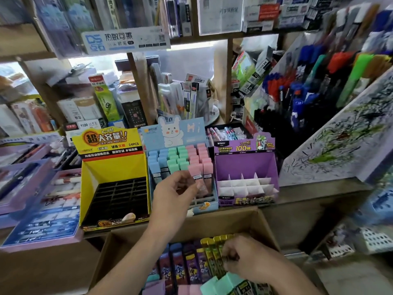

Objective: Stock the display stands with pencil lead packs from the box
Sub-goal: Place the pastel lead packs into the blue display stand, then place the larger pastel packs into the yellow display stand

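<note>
Three display stands sit side by side on the counter. The yellow stand (110,167) holds an empty black grid. The blue bunny stand (148,137) is filled with blue, green and pink lead packs. The purple stand (244,165) has empty white dividers. My left hand (174,194) reaches over the blue stand's front rows and pinches a pink pack (201,177) between thumb and fingers. Below, the cardboard box (212,222) holds purple, yellow, green and pink packs. My right hand (242,258) is inside it, fingers curled round a yellow-green pack (214,252).
Purple trays of pens (32,188) lie at the left. A slanted rack of markers (308,86) with a scribbled test sheet (340,141) stands at the right. Shelves of boxed stationery (102,99) rise behind the stands. A pen tray (225,133) sits behind the purple stand.
</note>
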`<state>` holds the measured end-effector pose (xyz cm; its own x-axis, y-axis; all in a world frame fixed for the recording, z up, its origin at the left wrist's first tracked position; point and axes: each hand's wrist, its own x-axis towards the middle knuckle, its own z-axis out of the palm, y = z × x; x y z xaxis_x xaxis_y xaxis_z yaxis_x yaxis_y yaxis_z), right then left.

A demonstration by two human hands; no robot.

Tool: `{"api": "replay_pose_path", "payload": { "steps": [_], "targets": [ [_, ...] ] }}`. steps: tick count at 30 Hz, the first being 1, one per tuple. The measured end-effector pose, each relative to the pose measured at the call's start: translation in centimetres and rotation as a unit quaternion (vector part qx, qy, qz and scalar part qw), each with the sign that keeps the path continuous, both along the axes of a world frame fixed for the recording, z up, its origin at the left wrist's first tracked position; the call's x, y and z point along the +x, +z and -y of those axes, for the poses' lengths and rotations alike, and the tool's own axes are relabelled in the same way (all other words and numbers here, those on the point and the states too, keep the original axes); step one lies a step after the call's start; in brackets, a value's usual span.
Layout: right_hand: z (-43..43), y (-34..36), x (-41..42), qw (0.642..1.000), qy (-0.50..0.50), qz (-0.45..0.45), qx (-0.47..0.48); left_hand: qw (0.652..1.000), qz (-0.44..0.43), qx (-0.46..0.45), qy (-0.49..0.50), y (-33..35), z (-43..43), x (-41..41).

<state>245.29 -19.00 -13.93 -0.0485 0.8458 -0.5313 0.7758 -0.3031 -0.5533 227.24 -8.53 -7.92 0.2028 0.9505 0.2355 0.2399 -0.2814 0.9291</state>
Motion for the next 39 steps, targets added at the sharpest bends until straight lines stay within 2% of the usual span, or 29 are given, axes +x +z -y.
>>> {"api": "replay_pose_path", "payload": {
  "steps": [17,27,35,39],
  "targets": [
    [0.2,-0.3,0.2,1.000,0.008,-0.010,-0.006,0.996,-0.070,0.021,0.045,-1.3,0.6,2.1],
    [0.0,-0.6,0.2,1.000,0.008,0.000,-0.005,0.997,-0.058,-0.014,0.039,-1.3,0.7,2.1],
    [0.3,-1.0,-0.2,0.999,-0.023,-0.012,0.047,0.996,-0.064,0.029,0.055,-0.4,3.7,-2.3],
    [0.4,-0.6,-0.7,0.996,-0.009,-0.015,0.089,0.994,-0.101,-0.031,0.025,-0.9,6.2,-6.0]
  ]
}}
